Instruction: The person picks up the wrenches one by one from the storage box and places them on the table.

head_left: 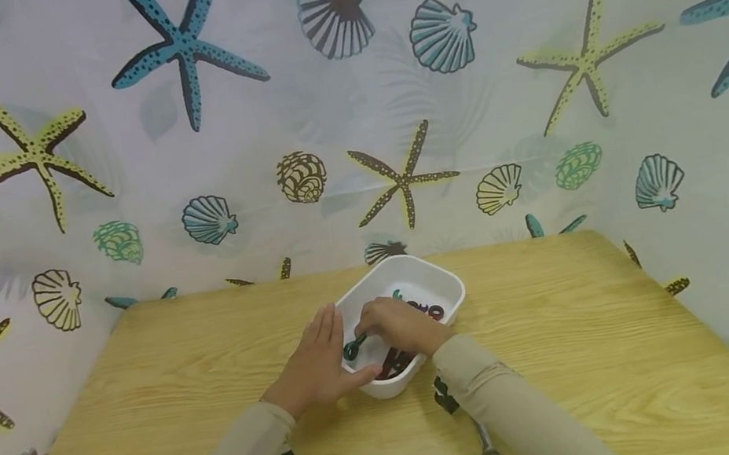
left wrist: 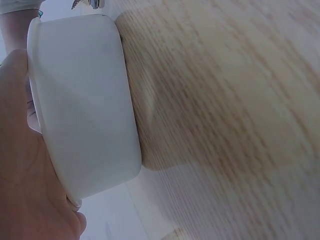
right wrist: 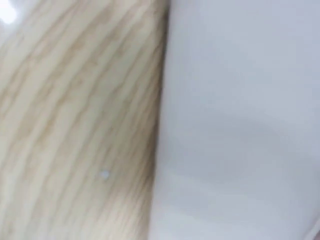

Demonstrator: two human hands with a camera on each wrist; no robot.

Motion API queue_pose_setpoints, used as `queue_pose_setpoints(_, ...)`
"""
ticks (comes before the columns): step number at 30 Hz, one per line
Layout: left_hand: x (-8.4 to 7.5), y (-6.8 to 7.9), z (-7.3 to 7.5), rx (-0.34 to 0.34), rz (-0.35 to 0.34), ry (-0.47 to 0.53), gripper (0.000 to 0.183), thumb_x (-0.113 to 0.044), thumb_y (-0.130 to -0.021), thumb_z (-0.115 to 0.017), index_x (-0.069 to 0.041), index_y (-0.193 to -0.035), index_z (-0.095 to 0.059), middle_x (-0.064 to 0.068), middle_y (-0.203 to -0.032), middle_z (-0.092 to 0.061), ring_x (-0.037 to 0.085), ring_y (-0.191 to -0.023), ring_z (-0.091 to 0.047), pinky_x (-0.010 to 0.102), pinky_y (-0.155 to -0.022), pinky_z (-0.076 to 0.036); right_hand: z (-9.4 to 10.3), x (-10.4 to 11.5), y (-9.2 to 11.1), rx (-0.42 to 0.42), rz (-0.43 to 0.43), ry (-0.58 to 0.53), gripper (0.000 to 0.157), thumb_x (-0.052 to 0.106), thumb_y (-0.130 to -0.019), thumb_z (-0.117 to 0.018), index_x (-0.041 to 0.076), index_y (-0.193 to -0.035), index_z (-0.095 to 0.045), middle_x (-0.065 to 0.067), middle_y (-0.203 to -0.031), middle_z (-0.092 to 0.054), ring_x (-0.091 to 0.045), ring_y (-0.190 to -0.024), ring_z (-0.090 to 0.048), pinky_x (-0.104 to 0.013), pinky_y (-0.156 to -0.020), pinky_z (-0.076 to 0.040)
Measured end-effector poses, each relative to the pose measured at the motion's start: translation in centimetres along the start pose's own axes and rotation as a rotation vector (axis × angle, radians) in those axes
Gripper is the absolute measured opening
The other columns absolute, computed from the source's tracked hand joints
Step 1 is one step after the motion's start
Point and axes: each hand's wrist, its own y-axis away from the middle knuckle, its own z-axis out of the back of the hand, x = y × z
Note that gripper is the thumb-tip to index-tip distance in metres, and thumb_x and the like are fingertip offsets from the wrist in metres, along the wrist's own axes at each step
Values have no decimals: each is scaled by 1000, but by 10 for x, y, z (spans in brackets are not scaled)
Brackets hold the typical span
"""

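Note:
A white plastic bin (head_left: 390, 389) stands on the table, holding small coloured pieces with ring and hooked ends. My left hand (head_left: 315, 366) rests on the bin's left rim, fingers straight and together, thumb spread along the near edge. In the left wrist view, that hand (left wrist: 30, 165) lies along the rim above the bin's outer wall (left wrist: 85, 105). Inside the bin, my right hand (head_left: 397, 324) pinches a dark green ring-ended wrench (head_left: 353, 349), whose other end its fingers hide. The right wrist view shows only the bin's blurred wall (right wrist: 235, 120) beside the wood.
A metal wrench (head_left: 489, 454) lies on the wooden table (head_left: 182, 384), close to my right forearm. Dark wrist-mounted devices show beneath both forearms. A curtain (head_left: 237, 144) printed with shells and starfish surrounds the back and sides.

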Motion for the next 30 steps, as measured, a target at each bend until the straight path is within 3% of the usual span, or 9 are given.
queue_pose_setpoints(7, 1, -2, 0, 22, 11, 26, 109, -74, -86, -42, 7, -150, -9, 24, -158, -3, 37, -146, -3, 49, -117, -13, 24, 4, -4, 31, -26, 72, 20, 3, -89, -63, 15, -97, -77, 3, -93, -68, -14, -90, -61, -28, -84, -49)
queue_pose_setpoints(14, 0, -2, 0, 40, 53, 19, 112, -78, -83, -40, 5, -151, -10, 21, -159, -2, 35, -147, -2, 46, -117, -11, 54, 4, 8, -34, -40, 117, 20, 3, -89, -64, 14, -99, -77, 2, -92, -68, -15, -90, -63, -27, -83, -51)
queue_pose_setpoints(21, -4, -3, 3, 44, 106, 19, 114, -79, -80, -45, 2, -152, -10, 18, -160, -5, 33, -147, -5, 45, -117, -13, 81, 1, 34, -97, -98, 99, 18, 3, -89, -64, 13, -98, -76, 1, -89, -68, -15, -86, -63, -31, -78, -53)
queue_pose_setpoints(30, -3, -1, 0, 15, 87, 27, 114, -79, -80, -44, 3, -152, -10, 20, -159, -6, 34, -147, -5, 44, -117, -13, 103, -7, 82, -93, -227, 62, 17, 3, -88, -65, 13, -98, -75, -1, -90, -68, -18, -86, -65, -36, -76, -54)
